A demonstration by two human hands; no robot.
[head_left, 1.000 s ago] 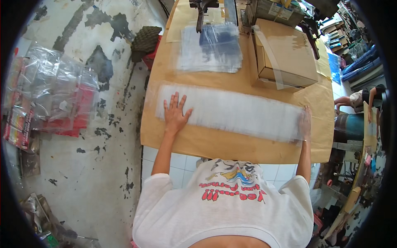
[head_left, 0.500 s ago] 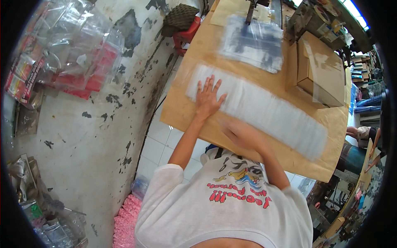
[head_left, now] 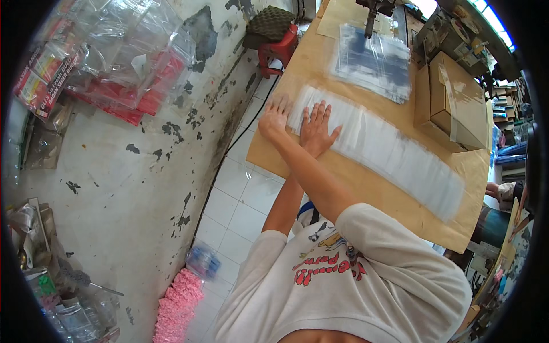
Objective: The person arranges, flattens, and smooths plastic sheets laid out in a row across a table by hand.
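Note:
A long overlapping row of clear plastic bags or sheets slants across the brown-covered table. My left hand lies flat on the row near its left end, its fingers spread. Crossing over my left forearm, my right arm reaches left. My right hand, slightly blurred, is palm down at the table's left edge, just beside the end of the row; its fingers are extended and nothing shows in them. Whether it touches the plastic I cannot tell.
Farther back, a stack of clear and dark plastic bags lies below a dark machine arm. A cardboard box stands at the right. Left of the table are a red stool and a peeling wall hung with plastic packages.
My right hand has swung from the table's near edge across to the left end of the row, over my left arm. My left hand remains flat on the plastic. The view has shifted slightly.

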